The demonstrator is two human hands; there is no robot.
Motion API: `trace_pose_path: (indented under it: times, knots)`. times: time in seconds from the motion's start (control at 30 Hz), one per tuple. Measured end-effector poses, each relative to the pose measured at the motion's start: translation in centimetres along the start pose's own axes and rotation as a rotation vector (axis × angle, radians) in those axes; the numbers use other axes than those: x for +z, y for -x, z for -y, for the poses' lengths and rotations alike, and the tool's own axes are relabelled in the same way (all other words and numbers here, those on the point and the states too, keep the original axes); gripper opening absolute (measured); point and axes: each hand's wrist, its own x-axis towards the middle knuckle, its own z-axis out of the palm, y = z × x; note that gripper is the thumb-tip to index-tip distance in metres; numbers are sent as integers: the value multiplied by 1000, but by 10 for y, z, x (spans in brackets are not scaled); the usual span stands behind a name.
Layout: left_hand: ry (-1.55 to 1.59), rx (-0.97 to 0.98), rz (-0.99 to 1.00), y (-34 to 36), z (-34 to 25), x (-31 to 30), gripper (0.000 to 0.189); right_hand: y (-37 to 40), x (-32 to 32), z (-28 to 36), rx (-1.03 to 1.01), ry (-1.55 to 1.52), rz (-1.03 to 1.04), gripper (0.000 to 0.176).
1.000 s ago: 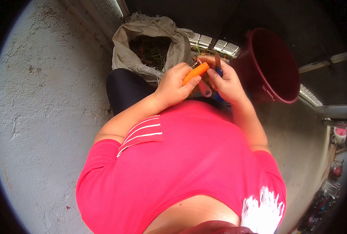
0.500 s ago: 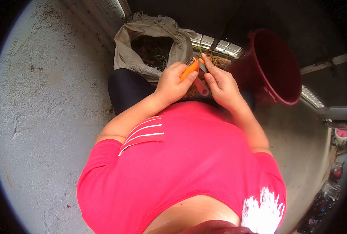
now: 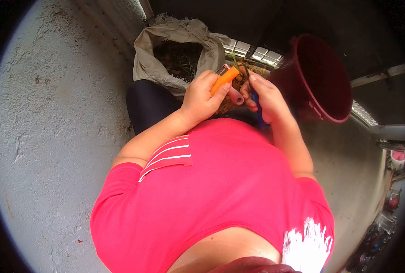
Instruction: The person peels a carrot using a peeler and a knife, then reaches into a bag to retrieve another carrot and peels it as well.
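Observation:
An orange carrot [image 3: 224, 82] is gripped in my left hand [image 3: 201, 96], its blunt upper end pointing up and right. A tool with a reddish-pink handle [image 3: 235, 96] shows beside the carrot, also at my left hand. My right hand [image 3: 268, 98] is closed round a knife with a blue handle [image 3: 255, 98], its dark blade pointing up. The knife is a little right of the carrot, apart from it. Green stalks and orange pieces [image 3: 252, 67] lie behind the hands, partly hidden.
A pale woven sack [image 3: 143, 57] stands open at the upper left with plant scraps inside. To the right is a large dark red bucket [image 3: 280, 82], tilted. A rough grey wall [image 3: 61, 136] runs along the left. Assorted items [image 3: 384, 223] lie at the far right.
My right hand has moved slightly right and down, away from the carrot, and turned so that the blue handle shows. My left hand has barely moved.

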Motion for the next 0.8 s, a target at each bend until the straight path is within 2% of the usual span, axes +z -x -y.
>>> trace_pose_path:
  times: [0.03, 0.1, 0.13, 0.17, 0.2, 0.27, 0.33, 0.37, 0.43, 0.57, 0.6, 0.67, 0.7, 0.77, 0.8]
  knots:
    - [116, -81, 6, 2, 7, 3, 26, 1, 1, 3, 57, -91, -28, 40]
    - [350, -246, 18, 4, 21, 12, 27, 3, 2, 0, -37, -27, -28, 37]
    - [585, -364, -23, 2, 21, 15, 30, 4, 4, 0, -84, 4, -28, 35]
    - [820, -481, -64, 0, 20, 19, 34, 4, 7, 3, -98, 185, 5, 32]
    - [1056, -598, -107, -3, 17, 22, 37, -2, 10, -10, -195, 408, -39, 35]
    - [1246, -635, -73, -5, 10, 27, 41, -21, 14, -34, -493, 504, 5, 33]
    - [1363, -600, -38, -5, -4, 31, 38, -23, 23, -30, -424, 311, -5, 33]
    - [1341, -556, -29, -5, 3, 37, 40, -23, 24, -26, -377, 246, -14, 33]
    - [1329, -586, -31, -4, 2, 34, 44, -20, 21, -17, -276, 169, -36, 32]
    - [1468, -587, 70, -7, 10, 5, 49, -16, -8, 1, -644, 672, -129, 23]
    - [1344, -577, 147, -8, 13, 2, 48, -12, -11, 5, -539, 579, -117, 26]
    - [1093, -558, 292, -8, 19, 1, 46, -2, -6, 26, -695, 932, -81, 28]
    - [980, -557, 282, -7, 19, 7, 40, -3, -4, 25, -759, 920, -101, 28]
    - [987, -565, 240, -3, 18, 11, 36, -7, 1, 21, -888, 897, -141, 30]
    - [989, -568, 219, -3, 19, 12, 34, -9, -1, 19, -867, 918, -252, 30]
